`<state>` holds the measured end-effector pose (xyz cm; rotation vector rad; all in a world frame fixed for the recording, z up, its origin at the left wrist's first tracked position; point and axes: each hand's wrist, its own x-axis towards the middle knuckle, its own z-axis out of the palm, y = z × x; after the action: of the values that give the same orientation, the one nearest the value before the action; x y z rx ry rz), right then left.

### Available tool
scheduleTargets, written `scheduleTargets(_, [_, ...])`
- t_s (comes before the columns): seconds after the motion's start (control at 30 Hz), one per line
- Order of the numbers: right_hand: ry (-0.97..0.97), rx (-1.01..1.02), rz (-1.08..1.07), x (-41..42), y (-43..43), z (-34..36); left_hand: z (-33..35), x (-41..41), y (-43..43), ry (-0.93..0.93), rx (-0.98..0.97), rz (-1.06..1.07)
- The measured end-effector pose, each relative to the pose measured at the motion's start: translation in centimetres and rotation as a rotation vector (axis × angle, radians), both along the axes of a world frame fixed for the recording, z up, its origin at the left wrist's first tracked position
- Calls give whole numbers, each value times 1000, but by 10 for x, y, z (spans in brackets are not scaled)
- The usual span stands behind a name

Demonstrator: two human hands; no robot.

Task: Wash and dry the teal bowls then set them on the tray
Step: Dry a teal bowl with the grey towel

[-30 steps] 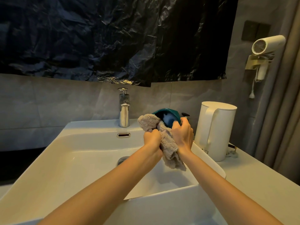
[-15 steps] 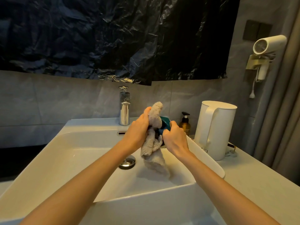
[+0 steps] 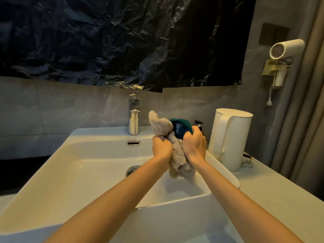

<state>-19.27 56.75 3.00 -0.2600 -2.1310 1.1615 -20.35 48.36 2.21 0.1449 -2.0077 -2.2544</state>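
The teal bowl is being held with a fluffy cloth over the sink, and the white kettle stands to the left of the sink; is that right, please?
Not quite. The head view shows the white kettle standing to the right of the sink, not the left. The teal bowl is indeed held with the fluffy cloth over the sink.

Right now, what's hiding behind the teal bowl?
A dark pump bottle: only its pump top shows beside the teal bowl. The bowl and the right hand cover the rest of it.
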Motion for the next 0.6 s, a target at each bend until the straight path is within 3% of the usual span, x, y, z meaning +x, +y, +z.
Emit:
scheduleTargets(0.1, [38,-106,25,0,2,3,14,7,-1,-211,317,-259])
scheduleTargets(0.2, [13,-98,206,-2,1,-2,19,1,-15,-197,260,-265])
scheduleTargets(0.3, [-99,26,406,-5,-3,-11,13,-13,-40,-51,-41,-66])
scheduleTargets(0.4, [-102,123,383,-7,-7,-11,9,-16,-67,263,-575,33])
scheduleTargets(0.5, [-171,416,310,-6,-8,-13,7,-12,-75,600,-1123,60])
scheduleTargets(0.53, [-209,488,277,-3,-10,-13,3,-14,-74,632,-1236,75])
scheduleTargets(0.6, [-161,489,236,-1,-12,-12,-5,-17,-70,640,-1149,52])
